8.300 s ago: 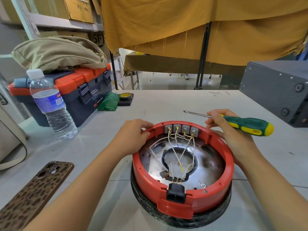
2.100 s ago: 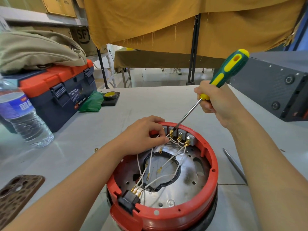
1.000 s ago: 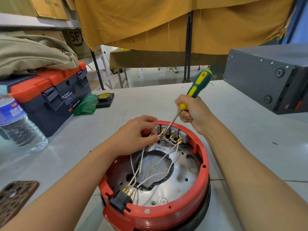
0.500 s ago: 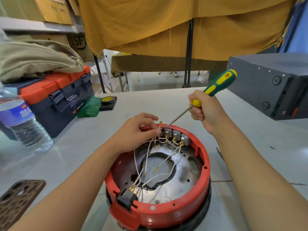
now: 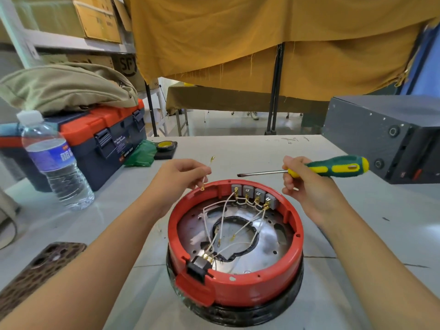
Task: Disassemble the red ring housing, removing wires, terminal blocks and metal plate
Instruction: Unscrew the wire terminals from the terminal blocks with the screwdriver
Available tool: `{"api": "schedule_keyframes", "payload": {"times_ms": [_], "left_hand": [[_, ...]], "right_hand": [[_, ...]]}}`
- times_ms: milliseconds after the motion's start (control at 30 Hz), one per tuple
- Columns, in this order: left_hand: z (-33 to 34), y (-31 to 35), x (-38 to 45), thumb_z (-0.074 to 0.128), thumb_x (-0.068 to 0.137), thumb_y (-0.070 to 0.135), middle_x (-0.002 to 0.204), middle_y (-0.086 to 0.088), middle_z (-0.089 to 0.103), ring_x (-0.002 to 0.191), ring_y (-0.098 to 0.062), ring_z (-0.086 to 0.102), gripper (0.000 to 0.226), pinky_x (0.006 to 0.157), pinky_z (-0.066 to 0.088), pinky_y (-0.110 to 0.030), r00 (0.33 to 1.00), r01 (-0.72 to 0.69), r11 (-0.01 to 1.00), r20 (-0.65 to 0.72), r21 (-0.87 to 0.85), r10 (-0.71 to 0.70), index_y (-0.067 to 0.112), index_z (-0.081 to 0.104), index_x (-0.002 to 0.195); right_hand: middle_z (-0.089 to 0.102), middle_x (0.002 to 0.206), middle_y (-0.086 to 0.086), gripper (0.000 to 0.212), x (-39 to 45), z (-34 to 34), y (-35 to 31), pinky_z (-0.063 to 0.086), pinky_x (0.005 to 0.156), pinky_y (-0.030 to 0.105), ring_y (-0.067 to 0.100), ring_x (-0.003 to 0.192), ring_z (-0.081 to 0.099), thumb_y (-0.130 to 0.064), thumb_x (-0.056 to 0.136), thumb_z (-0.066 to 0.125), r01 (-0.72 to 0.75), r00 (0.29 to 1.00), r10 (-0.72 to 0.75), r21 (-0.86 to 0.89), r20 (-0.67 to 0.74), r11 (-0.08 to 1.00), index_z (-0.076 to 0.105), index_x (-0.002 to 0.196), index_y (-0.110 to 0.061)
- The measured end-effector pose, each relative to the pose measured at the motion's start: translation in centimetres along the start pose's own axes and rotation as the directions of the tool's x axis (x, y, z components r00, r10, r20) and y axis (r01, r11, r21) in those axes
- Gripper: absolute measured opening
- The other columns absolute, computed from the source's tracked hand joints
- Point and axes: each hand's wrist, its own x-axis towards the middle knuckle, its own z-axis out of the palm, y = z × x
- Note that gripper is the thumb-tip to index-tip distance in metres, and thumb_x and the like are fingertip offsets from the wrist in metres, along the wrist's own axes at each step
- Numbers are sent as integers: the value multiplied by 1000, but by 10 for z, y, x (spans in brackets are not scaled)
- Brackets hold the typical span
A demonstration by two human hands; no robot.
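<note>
Workshop, mustard-yellow cloth curtain point(image 5: 262, 36) hanging behind a pale grey tabletop point(image 5: 238, 148). Round red plastic ring housing point(image 5: 234, 285) sits near the front edge of the table, centre, on a black round base point(image 5: 238, 313). Inside it: shiny metal plate point(image 5: 266, 244) with a central cutout, thin white wires with brass lugs point(image 5: 220, 225) running across it, four grey terminal blocks point(image 5: 254, 194) in a row on the far inner wall, black connector point(image 5: 199, 266) at the near rim. Left hand point(image 5: 177, 178) just beyond the housing's far-left rim, fingers curled, pinching one short loose white wire point(image 5: 206, 173) with a lug at each end, held clear of the blocks. Right hand point(image 5: 307, 184) at the far-right rim, wrapped around a green-and-yellow-handled flathead screwdriver point(image 5: 307, 170), shaft level, tip pointing left above the blocks, not touching them. Left of table: clear plastic water bottle point(image 5: 56, 160), navy-and-orange toolbox point(image 5: 100, 136) with khaki bag point(image 5: 64, 88) on top, leopard-print phone case point(image 5: 38, 275) near front. Dark grey metal box point(image 5: 385, 129) far right.
</note>
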Motion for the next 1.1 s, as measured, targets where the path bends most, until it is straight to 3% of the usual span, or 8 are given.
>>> {"api": "schedule_keyframes", "payload": {"times_ms": [267, 367, 433, 533, 733, 900, 1100], "left_hand": [[-52, -39, -27, 68, 84, 11, 57, 3, 65, 47, -2, 52, 7, 49, 41, -15, 961, 150, 985, -247, 81, -126, 9, 72, 78], [-54, -61, -34, 70, 83, 10, 62, -7, 66, 45, -4, 53, 5, 50, 42, -13, 941, 202, 967, -305, 154, -148, 9, 71, 77], [-50, -75, -37, 70, 82, 12, 63, -8, 66, 46, -8, 53, 4, 52, 43, -17, 927, 226, 939, -355, 261, -124, 12, 70, 78], [-46, -85, -38, 68, 83, 13, 57, -2, 59, 47, -9, 49, 4, 46, 37, -10, 933, 181, 905, -357, 386, -34, 11, 70, 80], [-52, -90, -41, 66, 85, 15, 68, -2, 65, 61, -7, 53, 7, 57, 36, -7, 950, 134, 805, -307, 578, 62, 13, 72, 80], [-53, -90, -42, 66, 85, 17, 58, 0, 60, 56, -8, 51, 10, 57, 37, -16, 949, 145, 796, -310, 587, 56, 13, 71, 78], [-54, -77, -41, 60, 90, 16, 74, 3, 67, 69, -7, 59, 13, 67, 42, -18, 917, 123, 903, -395, 412, 56, 17, 72, 84]], "right_hand": [[52, 57, -3, 22, -7, 6, 18, 53, 59, 23, 7, 51, 47, -15, 88, 64, 128, 992, -130, -92, -7, 987, 62, 66, -21], [52, 56, -5, 26, -6, 4, 22, 53, 58, 21, 6, 50, 47, -18, 90, 61, 138, 990, -139, -59, -13, 989, 65, 64, -23], [51, 56, -5, 23, -6, 3, 24, 52, 57, 20, 6, 51, 47, -21, 89, 62, 141, 990, -142, -37, -17, 989, 64, 66, -22], [52, 57, -4, 16, -5, 0, 26, 51, 56, 19, 6, 51, 47, -29, 81, 67, 127, 992, -127, -14, -18, 992, 63, 67, -21], [51, 58, -4, 19, -4, -2, 27, 50, 57, 20, 8, 53, 46, -39, 72, 71, 119, 993, -119, -40, -5, 992, 64, 68, -21], [52, 59, -4, 22, -5, -3, 26, 50, 58, 20, 8, 54, 46, -42, 70, 72, 117, 993, -118, -45, -14, 992, 63, 69, -21], [52, 57, -3, 19, -7, 1, 24, 51, 56, 20, 8, 53, 46, -27, 86, 65, 124, 992, -124, -10, -12, 992, 64, 68, -21]]}}
